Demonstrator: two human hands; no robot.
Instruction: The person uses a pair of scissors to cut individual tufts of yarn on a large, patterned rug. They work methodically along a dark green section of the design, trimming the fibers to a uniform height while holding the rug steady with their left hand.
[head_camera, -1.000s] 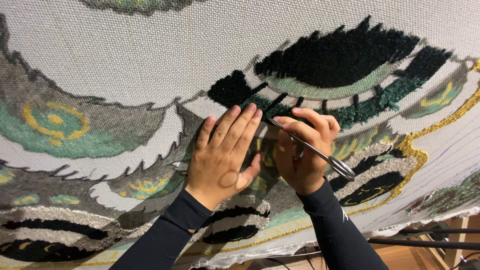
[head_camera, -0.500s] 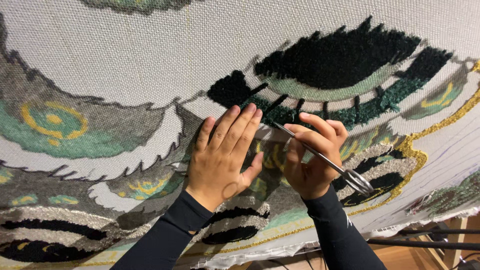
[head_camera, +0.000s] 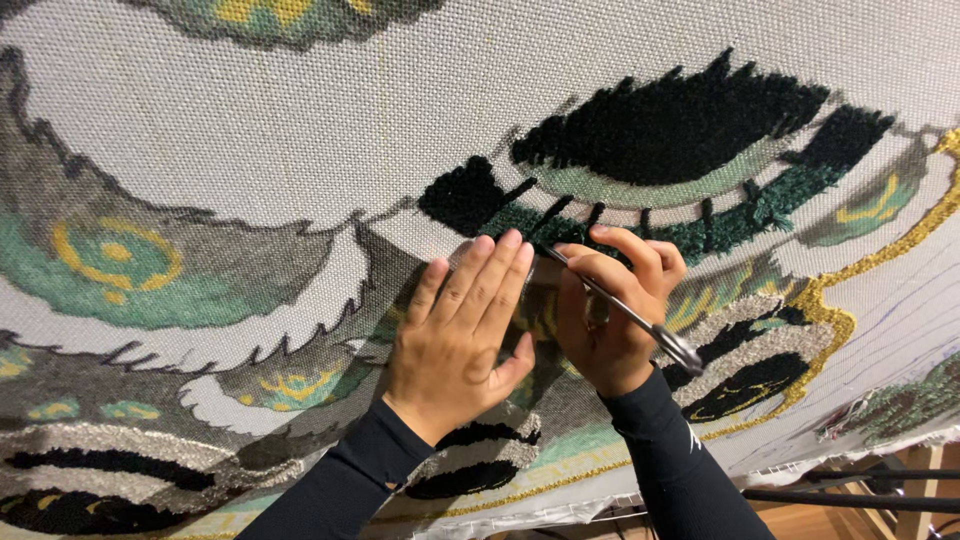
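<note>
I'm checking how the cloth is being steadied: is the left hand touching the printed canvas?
Touching. The head view shows the left hand lying flat, palm down, fingers pressed on the printed canvas, beside the right hand holding a metal tool.

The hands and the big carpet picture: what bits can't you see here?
- Head view: the tip of the metal tool is hidden behind the left hand.
- The cloth under both hands is covered, so what the right hand works on cannot be told.
- The patterned canvas is cut off by every edge.
- The dark bars at the lower right run out of frame.
</note>
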